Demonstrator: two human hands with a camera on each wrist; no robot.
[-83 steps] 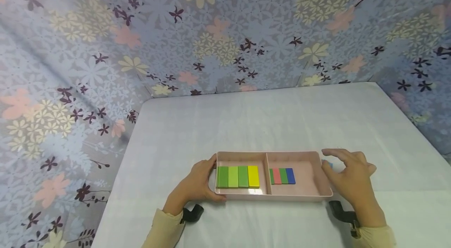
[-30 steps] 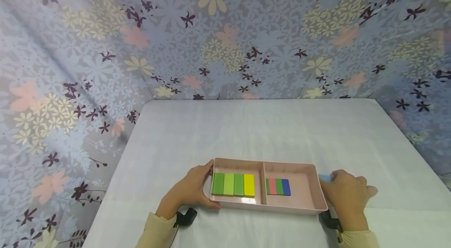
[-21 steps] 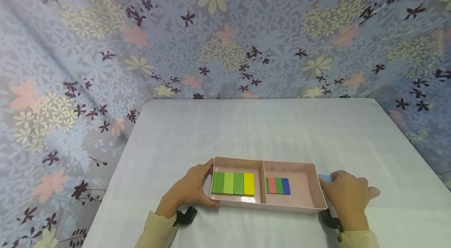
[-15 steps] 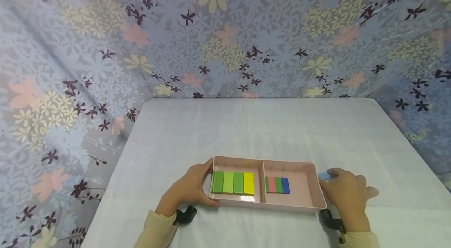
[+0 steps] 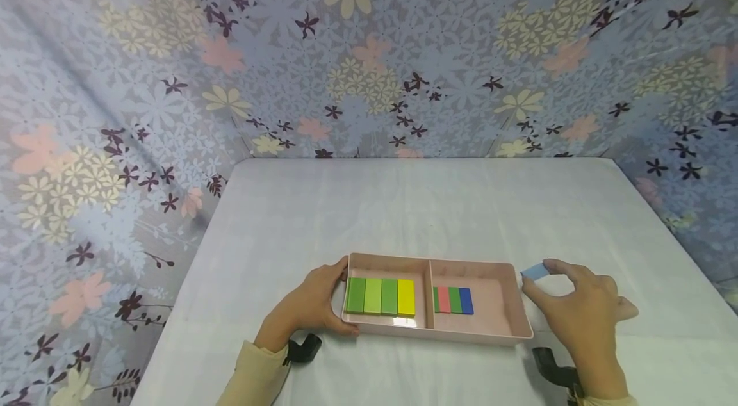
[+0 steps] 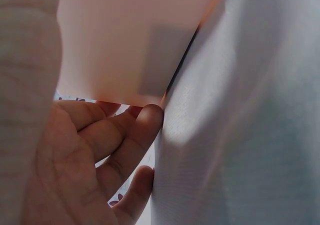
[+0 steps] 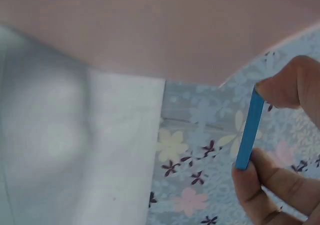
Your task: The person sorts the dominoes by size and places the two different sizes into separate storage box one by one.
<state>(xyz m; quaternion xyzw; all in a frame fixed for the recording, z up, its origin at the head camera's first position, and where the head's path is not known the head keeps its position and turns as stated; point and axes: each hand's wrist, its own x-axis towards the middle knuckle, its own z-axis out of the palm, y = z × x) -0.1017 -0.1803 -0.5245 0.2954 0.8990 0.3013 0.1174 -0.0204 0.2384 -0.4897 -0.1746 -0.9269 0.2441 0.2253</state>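
A pink two-compartment box [image 5: 480, 339] lies lengthwise before me. My left hand [image 5: 314, 302] grips its left end, thumb at the near corner and fingers at the end wall; the left wrist view shows fingertips at the bottom edge of the pink wall [image 6: 115, 45]. Just beyond the box's right end, my right hand [image 5: 582, 303] pinches a flat blue block [image 5: 535, 271] by its two ends. In the right wrist view that block [image 7: 250, 130] appears edge-on, between thumb and fingers. The left compartment holds a row of green blocks [image 5: 373, 296] and a yellow block [image 5: 406, 298].
Smaller green, pink and blue blocks [image 5: 466, 301] stand in a row against the divider [image 5: 430, 294], in the right compartment. White cloth [image 5: 403, 207] covers the table under the box. Flowered fabric [image 5: 277, 47] rises behind and at both sides.
My right hand first reaches beside the blue block, takes it between thumb and fingers, and now lifts it slightly away. The box has shifted a little left with my left hand on it.
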